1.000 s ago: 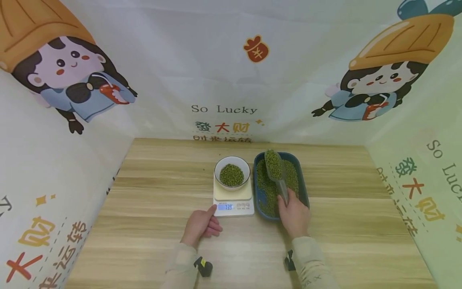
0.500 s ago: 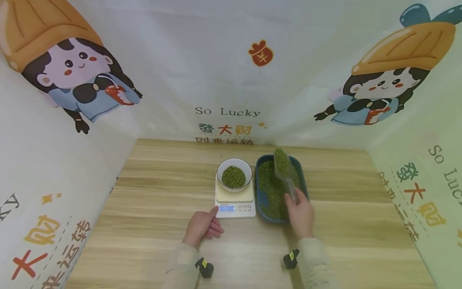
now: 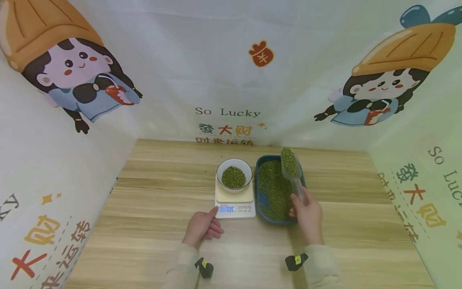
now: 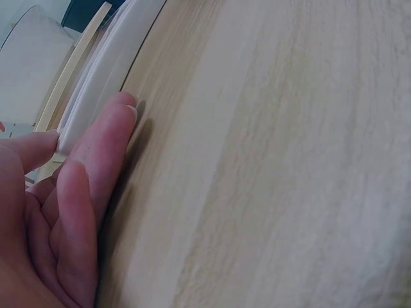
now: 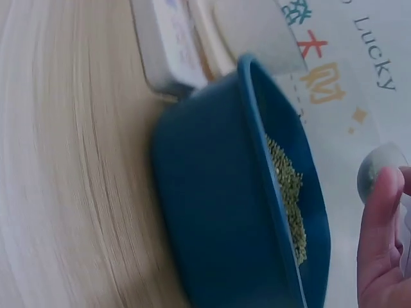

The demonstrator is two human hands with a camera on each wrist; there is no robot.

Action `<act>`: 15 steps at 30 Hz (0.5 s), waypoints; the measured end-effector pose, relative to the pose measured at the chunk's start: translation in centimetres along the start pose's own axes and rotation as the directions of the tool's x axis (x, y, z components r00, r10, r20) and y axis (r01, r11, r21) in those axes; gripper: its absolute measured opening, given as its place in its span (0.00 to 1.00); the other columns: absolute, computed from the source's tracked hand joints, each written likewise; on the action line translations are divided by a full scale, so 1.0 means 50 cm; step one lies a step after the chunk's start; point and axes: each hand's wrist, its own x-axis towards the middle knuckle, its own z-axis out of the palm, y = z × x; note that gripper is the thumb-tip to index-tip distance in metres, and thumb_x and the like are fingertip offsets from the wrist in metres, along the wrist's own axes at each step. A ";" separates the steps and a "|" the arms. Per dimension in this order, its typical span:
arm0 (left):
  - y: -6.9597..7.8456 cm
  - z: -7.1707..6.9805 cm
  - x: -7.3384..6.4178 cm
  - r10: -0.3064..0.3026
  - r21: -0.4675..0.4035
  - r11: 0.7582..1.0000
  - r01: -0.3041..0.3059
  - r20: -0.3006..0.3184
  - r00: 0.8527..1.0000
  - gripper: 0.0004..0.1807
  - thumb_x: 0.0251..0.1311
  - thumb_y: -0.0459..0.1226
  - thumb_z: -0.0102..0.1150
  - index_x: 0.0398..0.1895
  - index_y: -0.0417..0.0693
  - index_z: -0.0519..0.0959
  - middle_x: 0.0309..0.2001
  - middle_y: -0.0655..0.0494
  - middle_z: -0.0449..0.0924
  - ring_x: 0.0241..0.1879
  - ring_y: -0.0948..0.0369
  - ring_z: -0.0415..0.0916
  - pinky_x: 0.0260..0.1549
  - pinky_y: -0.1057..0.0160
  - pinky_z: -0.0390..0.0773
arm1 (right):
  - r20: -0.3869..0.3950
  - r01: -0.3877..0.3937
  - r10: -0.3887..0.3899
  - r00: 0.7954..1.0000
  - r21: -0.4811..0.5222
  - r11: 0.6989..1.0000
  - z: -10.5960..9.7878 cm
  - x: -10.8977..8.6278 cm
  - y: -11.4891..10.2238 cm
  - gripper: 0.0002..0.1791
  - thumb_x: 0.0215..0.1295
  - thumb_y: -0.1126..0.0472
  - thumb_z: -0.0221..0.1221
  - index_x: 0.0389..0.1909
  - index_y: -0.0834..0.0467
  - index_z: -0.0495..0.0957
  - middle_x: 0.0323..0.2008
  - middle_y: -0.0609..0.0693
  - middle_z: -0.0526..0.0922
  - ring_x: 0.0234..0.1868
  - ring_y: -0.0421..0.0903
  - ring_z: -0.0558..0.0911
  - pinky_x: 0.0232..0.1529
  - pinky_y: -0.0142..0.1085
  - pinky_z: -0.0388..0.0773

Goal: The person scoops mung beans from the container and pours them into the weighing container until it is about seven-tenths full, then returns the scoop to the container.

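Note:
My right hand [image 3: 309,212] grips the handle of a clear plastic scoop [image 3: 297,186] heaped with green mung beans [image 3: 289,162]. The scoop is raised over the right side of a blue tub [image 3: 260,208] of mung beans, and in the right wrist view only its rounded end [image 5: 379,172] shows past my fingers. My left hand [image 3: 200,226] rests at the front left corner of a white kitchen scale [image 3: 234,214], thumb touching the corner and fingers [image 4: 106,138] loosely bent along its front edge. On the scale sits a white bowl [image 3: 247,162] with mung beans in it.
The tub stands close to the scale's right side on a wooden table [image 3: 162,184]. Printed cloth walls [image 3: 173,60] enclose the table at the back and both sides. The scale's display [image 3: 226,209] is lit and shows digits. A few stray specks lie left of the bowl.
My right hand has moved to the right with the loaded scoop, from the tub's middle toward its right rim. The left hand, bowl and scale stay in place; the head view shifted slightly.

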 end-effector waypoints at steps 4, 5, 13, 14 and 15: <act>0.001 -0.002 0.000 0.006 -0.006 1.000 -0.006 -0.006 1.000 0.34 0.58 0.62 0.40 0.27 0.38 0.77 0.20 0.49 0.81 0.19 0.56 0.80 0.17 0.62 0.78 | 0.027 -0.014 0.012 1.000 0.069 0.998 0.006 -0.016 -0.013 0.29 0.61 0.55 0.56 0.61 0.59 0.61 0.38 0.62 0.73 0.21 0.40 0.77 0.27 0.35 0.80; 0.001 -0.002 0.000 0.007 -0.008 1.000 -0.008 -0.006 1.000 0.34 0.58 0.62 0.40 0.27 0.38 0.77 0.20 0.49 0.81 0.19 0.56 0.80 0.17 0.62 0.78 | 0.030 -0.022 0.020 0.999 0.084 0.996 0.008 -0.019 -0.016 0.29 0.61 0.55 0.56 0.61 0.59 0.61 0.38 0.62 0.73 0.21 0.40 0.77 0.27 0.34 0.80; 0.003 -0.002 -0.001 0.001 0.000 1.000 -0.001 0.004 1.000 0.35 0.58 0.62 0.40 0.27 0.38 0.77 0.21 0.50 0.81 0.20 0.56 0.80 0.17 0.63 0.78 | 0.033 -0.051 0.047 0.998 0.150 0.987 0.025 -0.028 -0.045 0.26 0.63 0.63 0.52 0.62 0.61 0.59 0.40 0.62 0.72 0.20 0.38 0.75 0.25 0.32 0.79; 0.004 -0.002 -0.001 -0.002 -0.001 1.000 0.002 0.003 1.000 0.35 0.58 0.62 0.40 0.27 0.38 0.77 0.21 0.50 0.81 0.20 0.56 0.80 0.17 0.63 0.78 | 0.030 -0.053 0.049 0.998 0.166 0.985 0.030 -0.029 -0.047 0.26 0.63 0.65 0.51 0.62 0.61 0.60 0.39 0.61 0.73 0.19 0.38 0.74 0.24 0.32 0.79; 0.004 -0.002 -0.001 -0.005 -0.002 1.000 0.005 0.001 1.000 0.35 0.57 0.62 0.40 0.27 0.38 0.77 0.21 0.50 0.81 0.20 0.56 0.80 0.17 0.63 0.78 | 0.029 -0.054 0.049 0.998 0.183 0.982 0.034 -0.030 -0.049 0.26 0.62 0.66 0.50 0.62 0.62 0.60 0.37 0.60 0.73 0.19 0.38 0.74 0.23 0.32 0.79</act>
